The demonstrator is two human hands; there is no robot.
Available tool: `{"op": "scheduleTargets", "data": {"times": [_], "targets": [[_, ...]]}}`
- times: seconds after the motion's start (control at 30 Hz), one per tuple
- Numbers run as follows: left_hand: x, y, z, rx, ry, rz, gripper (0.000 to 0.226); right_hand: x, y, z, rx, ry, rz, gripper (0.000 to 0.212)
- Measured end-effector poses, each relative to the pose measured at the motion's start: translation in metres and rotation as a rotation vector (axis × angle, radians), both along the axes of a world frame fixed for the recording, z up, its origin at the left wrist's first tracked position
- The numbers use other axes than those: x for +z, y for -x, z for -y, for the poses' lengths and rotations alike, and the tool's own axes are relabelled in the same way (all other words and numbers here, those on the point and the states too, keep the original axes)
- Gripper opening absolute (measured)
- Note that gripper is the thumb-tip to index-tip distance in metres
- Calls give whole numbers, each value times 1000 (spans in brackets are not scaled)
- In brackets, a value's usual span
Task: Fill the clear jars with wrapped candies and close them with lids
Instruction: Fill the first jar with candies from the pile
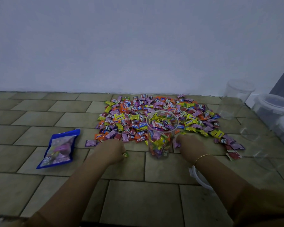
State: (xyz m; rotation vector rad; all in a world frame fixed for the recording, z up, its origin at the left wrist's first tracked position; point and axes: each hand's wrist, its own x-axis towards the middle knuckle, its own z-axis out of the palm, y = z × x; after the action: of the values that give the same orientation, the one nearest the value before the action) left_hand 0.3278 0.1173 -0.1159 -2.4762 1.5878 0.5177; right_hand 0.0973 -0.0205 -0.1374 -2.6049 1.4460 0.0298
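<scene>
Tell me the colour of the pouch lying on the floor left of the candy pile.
The pouch is blue with a clear front window; the head view shows it best.

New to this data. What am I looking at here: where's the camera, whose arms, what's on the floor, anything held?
There is no robot: a person works with bare hands, filmed by one wide-angle camera worn on the head and looking down. The left hand and right hand reach into the near edge of a pile of wrapped candies spread on the tiled floor. The right hand pinches a purple candy; the left has something small and green at its fingers, too blurred to name. Between the hands stands an open clear jar, nearly full. A blue bag lies to the left, and empty jars stand to the right. A white lid shows beneath the right forearm.
</scene>
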Motion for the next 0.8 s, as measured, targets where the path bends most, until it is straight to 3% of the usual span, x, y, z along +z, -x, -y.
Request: {"op": "scheduleTargets", "data": {"times": [0.17, 0.3, 0.47, 0.63, 0.73, 0.8], "targets": [[34, 17, 1, 207, 608, -336, 18, -3, 1, 1, 12, -30, -48, 38], [74, 37, 4, 202, 987, -498, 14, -2, 3, 0, 15, -38, -32, 33], [87, 53, 17, 105, 979, -603, 7, 5, 7, 0, -12, -46, 130, 33], [79, 53, 20, 86, 962, -663, 23, 37, 11, -5, -95, -70, 504, 24], [71, 46, 24, 197, 1022, -757, 26, 69, 13, -13, -108, -59, 767, 22], [62, 38, 26, 249, 1043, -706, 28, 90, 13, -19, -106, -34, 904, 24]]}}
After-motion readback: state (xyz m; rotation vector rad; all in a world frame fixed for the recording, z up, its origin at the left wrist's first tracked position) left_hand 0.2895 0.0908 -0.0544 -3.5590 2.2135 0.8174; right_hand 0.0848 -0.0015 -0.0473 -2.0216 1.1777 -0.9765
